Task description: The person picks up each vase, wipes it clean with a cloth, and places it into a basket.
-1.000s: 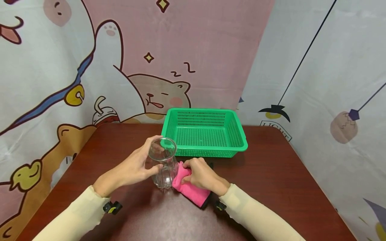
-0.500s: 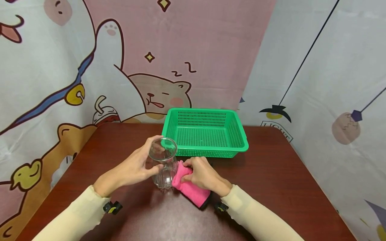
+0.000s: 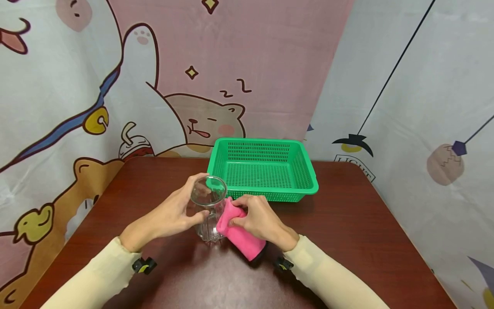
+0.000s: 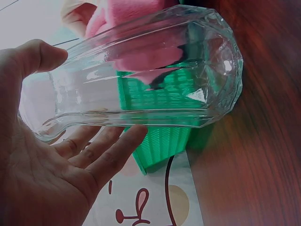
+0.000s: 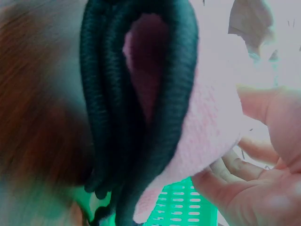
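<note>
Beside the glass [image 4: 146, 77] — pink cloth [image 3: 241, 237], perhaps touching.

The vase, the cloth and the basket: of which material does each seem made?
Vase: clear and glossy, probably glass, though plastic is possible; its facets show bright highlights.
Cloth: soft, matt fabric, perhaps microfibre; its pink surface looks fuzzy.
Basket: likely moulded plastic, slightly glossy; its green walls are evenly slotted.

Pink cloth [image 3: 245, 241] slightly higher against glass jar [image 3: 208, 225], right-hand fingers [image 3: 243, 200] raised with it
</note>
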The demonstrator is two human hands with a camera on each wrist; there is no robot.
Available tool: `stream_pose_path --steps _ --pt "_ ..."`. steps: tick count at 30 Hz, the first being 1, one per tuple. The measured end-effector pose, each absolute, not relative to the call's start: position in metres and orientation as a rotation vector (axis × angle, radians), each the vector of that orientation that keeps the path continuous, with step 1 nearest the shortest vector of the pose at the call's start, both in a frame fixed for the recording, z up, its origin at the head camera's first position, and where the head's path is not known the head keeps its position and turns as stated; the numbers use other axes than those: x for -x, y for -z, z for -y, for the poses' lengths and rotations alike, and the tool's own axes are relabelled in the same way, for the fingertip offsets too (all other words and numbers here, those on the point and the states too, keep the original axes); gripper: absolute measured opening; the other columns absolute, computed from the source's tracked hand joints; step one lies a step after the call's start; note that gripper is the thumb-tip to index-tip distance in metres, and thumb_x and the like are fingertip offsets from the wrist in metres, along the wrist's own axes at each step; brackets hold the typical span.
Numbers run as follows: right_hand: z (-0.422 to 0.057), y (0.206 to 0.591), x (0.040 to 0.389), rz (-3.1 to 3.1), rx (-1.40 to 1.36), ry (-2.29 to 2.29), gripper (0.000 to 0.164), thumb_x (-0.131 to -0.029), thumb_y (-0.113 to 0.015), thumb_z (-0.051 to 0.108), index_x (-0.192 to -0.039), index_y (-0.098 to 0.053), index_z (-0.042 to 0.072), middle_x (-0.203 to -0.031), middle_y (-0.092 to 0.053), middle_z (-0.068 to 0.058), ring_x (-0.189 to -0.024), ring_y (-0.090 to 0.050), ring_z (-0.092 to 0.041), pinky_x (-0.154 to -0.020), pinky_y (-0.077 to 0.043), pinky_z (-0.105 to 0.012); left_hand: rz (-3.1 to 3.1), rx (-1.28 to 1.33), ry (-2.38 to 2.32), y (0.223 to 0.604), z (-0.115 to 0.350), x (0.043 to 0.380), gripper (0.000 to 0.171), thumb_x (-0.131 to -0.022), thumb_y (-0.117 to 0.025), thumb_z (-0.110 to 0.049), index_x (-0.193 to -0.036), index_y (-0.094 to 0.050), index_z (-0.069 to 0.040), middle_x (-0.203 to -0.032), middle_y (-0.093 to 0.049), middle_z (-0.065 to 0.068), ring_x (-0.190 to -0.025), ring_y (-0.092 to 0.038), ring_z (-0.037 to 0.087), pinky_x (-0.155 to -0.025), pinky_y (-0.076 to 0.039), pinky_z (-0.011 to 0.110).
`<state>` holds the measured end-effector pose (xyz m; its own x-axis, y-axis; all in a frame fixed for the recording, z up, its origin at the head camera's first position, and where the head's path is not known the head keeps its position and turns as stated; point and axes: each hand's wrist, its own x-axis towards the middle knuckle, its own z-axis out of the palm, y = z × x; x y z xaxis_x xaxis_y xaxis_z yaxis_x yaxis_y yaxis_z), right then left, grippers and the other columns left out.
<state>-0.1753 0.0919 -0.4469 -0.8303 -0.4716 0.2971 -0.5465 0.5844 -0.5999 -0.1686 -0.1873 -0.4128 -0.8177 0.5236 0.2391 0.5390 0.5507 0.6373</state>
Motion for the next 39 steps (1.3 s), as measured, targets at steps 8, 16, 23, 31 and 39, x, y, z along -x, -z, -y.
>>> stream_pose_path --steps 8,16,23,31,39 --pt "-0.091 0.441 0.174 2.613 -0.855 -1.136 0.039 -0.083 -0.095 0.024 -0.117 -0.082 0.010 -0.108 -0.079 0.003 -0.090 -0.068 -0.006 -0.074 -0.058 -0.022 2.756 0.934 1.135 0.411 0.186 0.167 0.097 -0.093 -0.083 -0.024 -0.165 -0.019 -0.029 -0.136 -0.063 0.004 -0.117 -0.069 0.014 -0.097 -0.061 0.044" --pt "-0.089 0.434 0.173 2.543 -0.846 -1.236 0.039 -0.082 -0.095 0.025 -0.117 -0.083 0.012 -0.108 -0.079 0.004 -0.086 -0.072 -0.007 -0.070 -0.059 -0.021 2.752 0.950 1.142 0.411 0.187 0.168 0.096 -0.093 -0.083 -0.024 -0.166 -0.020 -0.023 -0.135 -0.064 0.005 -0.114 -0.069 0.008 -0.097 -0.062 0.042" --pt "-0.089 0.426 0.173 2.485 -0.824 -1.329 0.033 -0.084 -0.093 0.023 -0.115 -0.083 0.017 -0.105 -0.078 0.008 -0.081 -0.071 -0.013 -0.065 -0.059 -0.024 2.771 0.939 1.148 0.410 0.187 0.167 0.098 -0.093 -0.084 -0.027 -0.165 -0.018 -0.031 -0.137 -0.063 0.004 -0.116 -0.069 0.009 -0.098 -0.061 0.038" --pt "-0.095 0.418 0.173 2.396 -0.797 -1.498 0.032 -0.084 -0.094 0.021 -0.113 -0.083 0.021 -0.103 -0.078 0.009 -0.077 -0.075 -0.011 -0.067 -0.064 -0.031 2.742 0.956 1.140 0.410 0.187 0.169 0.098 -0.092 -0.083 -0.023 -0.165 -0.019 -0.031 -0.136 -0.064 0.004 -0.118 -0.069 0.016 -0.097 -0.062 0.043" --pt "-0.101 0.412 0.174 2.374 -0.783 -1.556 0.035 -0.084 -0.094 0.027 -0.116 -0.082 0.026 -0.107 -0.078 0.011 -0.096 -0.073 -0.009 -0.078 -0.066 -0.033 2.765 0.927 1.145 0.409 0.185 0.167 0.098 -0.092 -0.084 -0.023 -0.165 -0.018 -0.033 -0.136 -0.063 0.003 -0.119 -0.068 0.017 -0.096 -0.063 0.042"
